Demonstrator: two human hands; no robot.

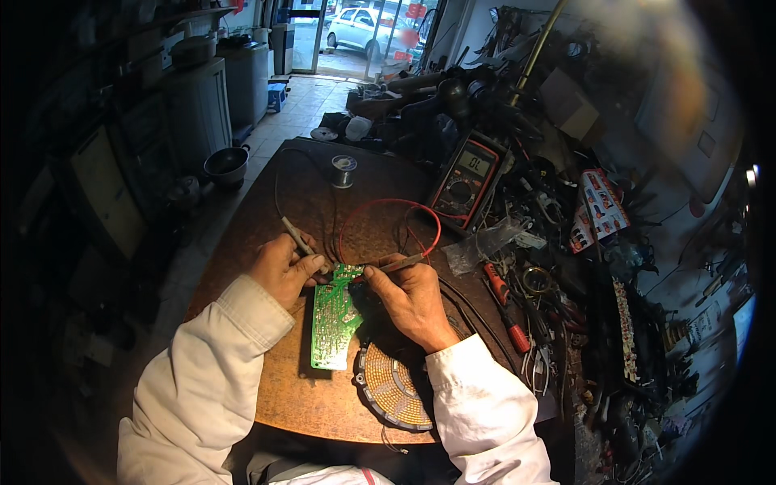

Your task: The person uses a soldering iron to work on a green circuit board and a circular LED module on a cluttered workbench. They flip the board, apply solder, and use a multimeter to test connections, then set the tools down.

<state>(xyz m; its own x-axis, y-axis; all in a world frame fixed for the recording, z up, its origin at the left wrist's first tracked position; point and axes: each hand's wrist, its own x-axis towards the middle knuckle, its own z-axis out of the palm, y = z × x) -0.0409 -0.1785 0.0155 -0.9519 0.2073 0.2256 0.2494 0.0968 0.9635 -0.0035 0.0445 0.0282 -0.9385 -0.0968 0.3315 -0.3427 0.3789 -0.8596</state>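
Observation:
Pinched in the fingers of my left hand (280, 265) is a pale pen-like test probe (294, 234) with a dark lead. My right hand (414, 301) grips a second test probe (402, 263), which runs into a red lead (437, 230). Both hands meet at the far end of a green circuit board (331, 319), solder side up; the probe tips are too small to make out. A round induction coil (392, 384) with copper-coloured windings lies under and beside my right wrist. Beyond it, a digital multimeter (462, 183) leans with its screen lit.
On the brown table (267, 202), a solder spool (343, 171) stands at the far edge. Red-handled tools (507, 305), cables and a clear plastic bag (483, 245) crowd the right side. A dark pot (227, 165) sits at the left, off the table.

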